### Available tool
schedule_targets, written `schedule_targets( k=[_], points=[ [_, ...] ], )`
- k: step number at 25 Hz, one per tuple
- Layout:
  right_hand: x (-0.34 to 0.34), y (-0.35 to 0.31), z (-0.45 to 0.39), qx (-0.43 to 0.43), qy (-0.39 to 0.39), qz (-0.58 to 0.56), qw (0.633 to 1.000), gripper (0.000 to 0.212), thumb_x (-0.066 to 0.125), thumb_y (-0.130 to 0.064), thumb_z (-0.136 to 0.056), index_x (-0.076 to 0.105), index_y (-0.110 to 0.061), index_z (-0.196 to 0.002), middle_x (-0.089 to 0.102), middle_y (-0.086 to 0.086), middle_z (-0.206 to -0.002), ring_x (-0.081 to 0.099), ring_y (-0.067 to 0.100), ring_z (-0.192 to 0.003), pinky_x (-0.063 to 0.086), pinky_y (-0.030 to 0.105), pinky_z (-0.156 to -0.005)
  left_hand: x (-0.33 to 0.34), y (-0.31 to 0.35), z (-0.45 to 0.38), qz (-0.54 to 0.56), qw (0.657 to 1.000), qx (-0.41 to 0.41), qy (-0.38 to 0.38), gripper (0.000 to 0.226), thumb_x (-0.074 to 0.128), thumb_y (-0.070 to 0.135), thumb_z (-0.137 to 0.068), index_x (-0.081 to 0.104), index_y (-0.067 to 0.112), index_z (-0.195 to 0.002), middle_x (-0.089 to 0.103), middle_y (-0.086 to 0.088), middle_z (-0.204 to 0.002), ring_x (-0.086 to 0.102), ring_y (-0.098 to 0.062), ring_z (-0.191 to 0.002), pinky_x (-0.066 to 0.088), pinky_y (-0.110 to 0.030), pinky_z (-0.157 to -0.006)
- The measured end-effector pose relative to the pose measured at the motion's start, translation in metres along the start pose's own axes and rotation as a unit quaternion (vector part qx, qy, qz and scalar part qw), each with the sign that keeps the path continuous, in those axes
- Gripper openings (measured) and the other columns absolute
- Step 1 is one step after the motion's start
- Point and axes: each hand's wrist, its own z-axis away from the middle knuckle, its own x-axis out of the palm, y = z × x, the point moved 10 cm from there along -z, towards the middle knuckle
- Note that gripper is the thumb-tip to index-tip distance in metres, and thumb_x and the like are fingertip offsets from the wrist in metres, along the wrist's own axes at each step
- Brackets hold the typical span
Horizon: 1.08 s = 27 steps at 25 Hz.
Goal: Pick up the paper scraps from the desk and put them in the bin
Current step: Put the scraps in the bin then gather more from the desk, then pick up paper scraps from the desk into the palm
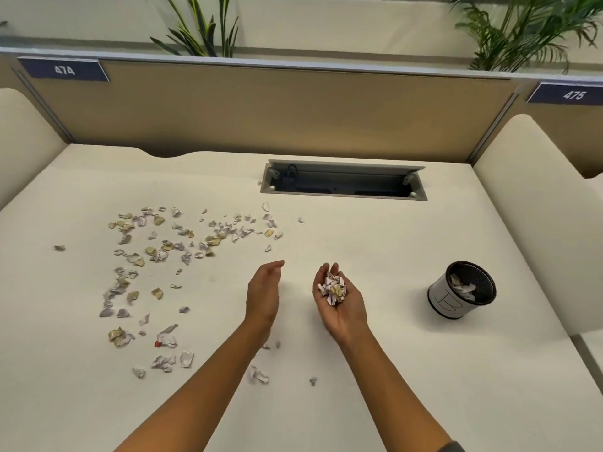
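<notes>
The paper scraps [182, 252] are small torn bits, crumpled and curled — white, pale lilac and tan — strewn thickly over the cream counter [359, 243] well to the left of the bin [461, 290], with a few stragglers lying nearer the viewer than the bin, beside the forearms. The bin, a small black mesh cup with a white paper band around it, stands upright on the counter and already has white and tan scraps inside. Just left of the bin, the right hand [339, 301] is turned palm up, its grip cupped around a handful of scraps [333, 288] heaped in the palm, fingers curled up at the far end. Further left of the bin, the left hand [263, 293] is held edge-on with straight fingers, its grip released and holding nothing. Beyond the bin, a recessed cable tray [342, 181] is sunk into the counter, and partition labels read 474 [64, 70] and 475 [573, 94].
</notes>
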Motion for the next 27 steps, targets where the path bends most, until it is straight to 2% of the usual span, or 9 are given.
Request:
schedule_targets(
  k=[3, 6, 11, 13, 17, 19, 23, 25, 27],
  points=[
    [0.022, -0.068, 0.015, -0.075, -0.037, 0.004, 0.996, 0.026, 0.046, -0.010, -0.102, 0.067, 0.002, -0.092, 0.069, 0.016, -0.086, 0.064, 0.024, -0.092, 0.054, 0.034, -0.084, 0.007, -0.036, -0.015, -0.130, 0.988, -0.034, -0.073, 0.035, 0.053, 0.027, -0.098, 0.052, 0.039, -0.131, 0.042, 0.013, -0.149, 0.026, -0.014, -0.146, 0.026, -0.032, -0.112],
    [0.042, -0.149, 0.037, -0.164, -0.054, 0.046, 0.984, 0.025, 0.046, -0.012, -0.101, 0.067, -0.002, -0.090, 0.071, 0.013, -0.085, 0.067, 0.022, -0.088, 0.056, 0.032, -0.082, 0.020, -0.049, -0.023, -0.283, 0.951, 0.013, -0.124, 0.051, 0.053, 0.029, -0.098, 0.037, 0.031, -0.147, 0.015, 0.009, -0.162, -0.006, -0.013, -0.151, -0.011, -0.041, -0.120],
    [0.052, -0.256, 0.067, -0.295, -0.068, 0.129, 0.944, 0.026, 0.049, -0.014, -0.100, 0.068, -0.005, -0.085, 0.069, 0.007, -0.090, 0.067, 0.018, -0.086, 0.056, 0.026, -0.087, 0.026, -0.054, -0.020, -0.391, 0.906, 0.078, -0.138, 0.064, 0.058, 0.029, -0.095, 0.028, 0.031, -0.151, 0.001, 0.007, -0.164, -0.015, -0.017, -0.150, -0.016, -0.043, -0.117],
    [0.051, -0.284, 0.078, -0.363, -0.041, 0.251, 0.896, 0.029, 0.050, -0.014, -0.098, 0.071, -0.010, -0.079, 0.068, 0.003, -0.086, 0.065, 0.015, -0.082, 0.054, 0.024, -0.082, 0.025, -0.055, -0.021, -0.396, 0.904, 0.081, -0.138, 0.064, 0.058, 0.029, -0.095, 0.027, 0.031, -0.151, 0.000, 0.007, -0.164, -0.016, -0.017, -0.150, -0.016, -0.043, -0.117],
    [0.047, -0.311, 0.092, -0.451, 0.067, 0.482, 0.748, 0.025, 0.053, -0.017, -0.089, 0.070, -0.018, -0.070, 0.067, -0.002, -0.077, 0.062, 0.013, -0.077, 0.047, 0.030, -0.079, 0.024, -0.057, -0.022, -0.394, 0.905, 0.084, -0.138, 0.064, 0.058, 0.029, -0.095, 0.028, 0.032, -0.151, 0.001, 0.009, -0.164, -0.016, -0.015, -0.150, -0.017, -0.043, -0.117],
    [0.047, -0.311, 0.093, -0.453, 0.084, 0.546, 0.700, 0.031, 0.049, -0.024, -0.093, 0.070, -0.017, -0.072, 0.071, -0.002, -0.083, 0.065, 0.014, -0.083, 0.050, 0.032, -0.085, 0.023, -0.058, -0.023, -0.396, 0.904, 0.088, -0.137, 0.063, 0.058, 0.029, -0.095, 0.028, 0.033, -0.151, 0.001, 0.009, -0.164, -0.015, -0.015, -0.150, -0.016, -0.043, -0.117],
    [0.047, -0.309, 0.099, -0.437, 0.094, 0.616, 0.649, 0.042, 0.043, -0.033, -0.098, 0.070, -0.019, -0.070, 0.076, -0.003, -0.093, 0.066, 0.016, -0.096, 0.048, 0.030, -0.088, 0.023, -0.058, -0.023, -0.393, 0.904, 0.091, -0.141, 0.063, 0.058, 0.027, -0.095, 0.029, 0.032, -0.151, 0.001, 0.009, -0.164, -0.015, -0.015, -0.150, -0.016, -0.043, -0.117],
    [0.050, -0.310, 0.106, -0.435, 0.123, 0.669, 0.590, 0.041, 0.042, -0.036, -0.097, 0.074, -0.021, -0.076, 0.074, -0.009, -0.093, 0.064, 0.014, -0.097, 0.046, 0.024, -0.081, 0.023, -0.058, -0.024, -0.393, 0.903, 0.091, -0.144, 0.063, 0.057, 0.027, -0.095, 0.028, 0.032, -0.151, 0.001, 0.009, -0.164, -0.015, -0.015, -0.150, -0.016, -0.043, -0.117],
    [0.057, -0.305, 0.110, -0.432, 0.140, 0.734, 0.505, 0.038, 0.042, -0.033, -0.099, 0.073, -0.024, -0.079, 0.070, -0.014, -0.090, 0.060, 0.016, -0.094, 0.042, 0.021, -0.072, 0.023, -0.058, -0.023, -0.394, 0.903, 0.091, -0.145, 0.063, 0.057, 0.027, -0.095, 0.028, 0.032, -0.151, 0.000, 0.009, -0.164, -0.015, -0.015, -0.150, -0.016, -0.043, -0.117]
  ],
)
